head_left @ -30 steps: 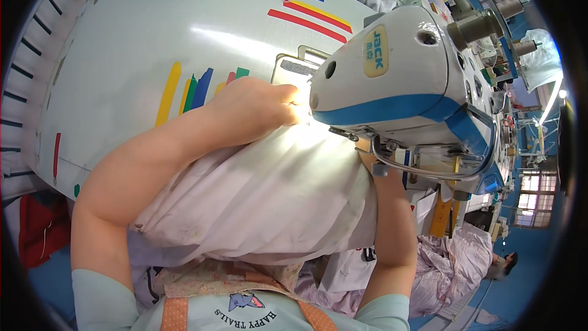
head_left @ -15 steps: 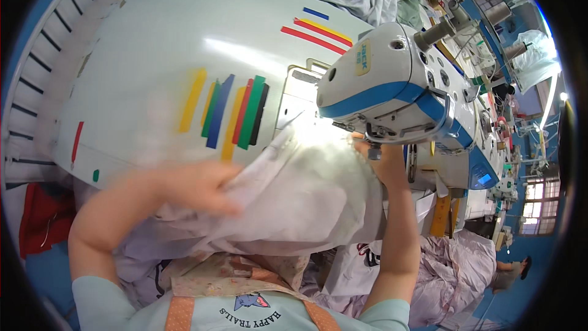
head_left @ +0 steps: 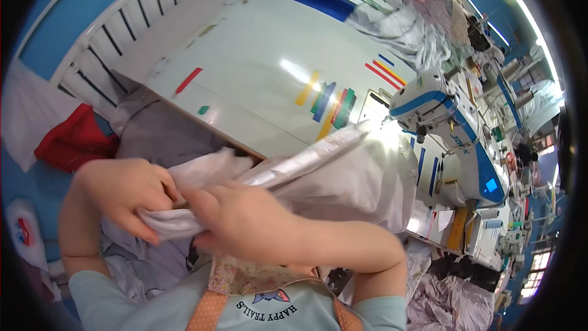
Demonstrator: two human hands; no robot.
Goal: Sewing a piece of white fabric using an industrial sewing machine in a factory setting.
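Pinching one end of a pale cloth [head_left: 355, 187] with the left hand [head_left: 127, 195] at about half past eight, bringing thumb and fingers narrowly together on a folded edge. Holding the right hand [head_left: 245, 219] just beside it at seven o'clock, curling fingers over the same fold and apparently gripping it, judging from a blurred, partly covered view. Pointing the right forearm toward nine o'clock, in front of the cloth. Stretching the cloth from both hands toward two o'clock, running a long fold over the edge of the bench [head_left: 245, 55] and up to the brightly lit spot under the white-and-blue sewing machine [head_left: 422, 101]. Facing coloured strips [head_left: 335, 109] on the bench at one o'clock, near the machine, and a lone red strip [head_left: 188, 81] at ten o'clock. Having a greyish-white cloth heap [head_left: 413, 34] at half past one, a red cloth [head_left: 76, 141] at nine o'clock, a yellow bar [head_left: 456, 230] at four o'clock and a pinkish cloth heap [head_left: 453, 306] at half past four. Wearing a patterned apron [head_left: 239, 277] between six and seven o'clock.
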